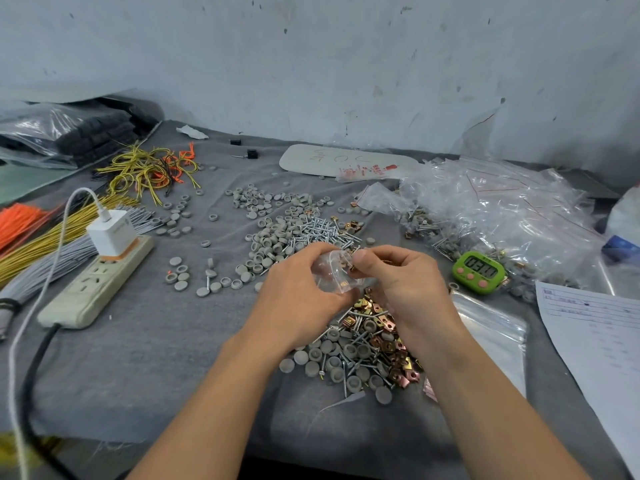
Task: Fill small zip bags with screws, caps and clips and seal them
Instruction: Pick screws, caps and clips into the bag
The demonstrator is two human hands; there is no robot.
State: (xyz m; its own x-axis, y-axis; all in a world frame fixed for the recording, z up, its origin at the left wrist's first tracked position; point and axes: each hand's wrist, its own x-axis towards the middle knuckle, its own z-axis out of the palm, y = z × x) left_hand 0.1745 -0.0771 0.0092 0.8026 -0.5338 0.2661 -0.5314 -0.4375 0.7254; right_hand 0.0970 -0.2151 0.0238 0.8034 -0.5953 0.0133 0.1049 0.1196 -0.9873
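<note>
small clear plastic zip bag (334, 273) held between both hands. left hand (298, 292) grips bag body, right hand (398, 277) pinches mouth edge. mixed pile of grey caps, steel screws, brass clips (363, 344) directly beneath, nearer right hand.

The small zip bag (334, 271) is largely covered by the fingers of the left grip (298, 289) and the right grip (401, 282), and what it holds cannot be made out. At the right edge the paper sheet (595, 327) is cut off, its writing too small to read. Farther back a blue-and-white object (623, 233) is cut off too. The orange ties (17, 220) run off the left edge, and the black cable (25, 396) leaves at the near edge.
</note>
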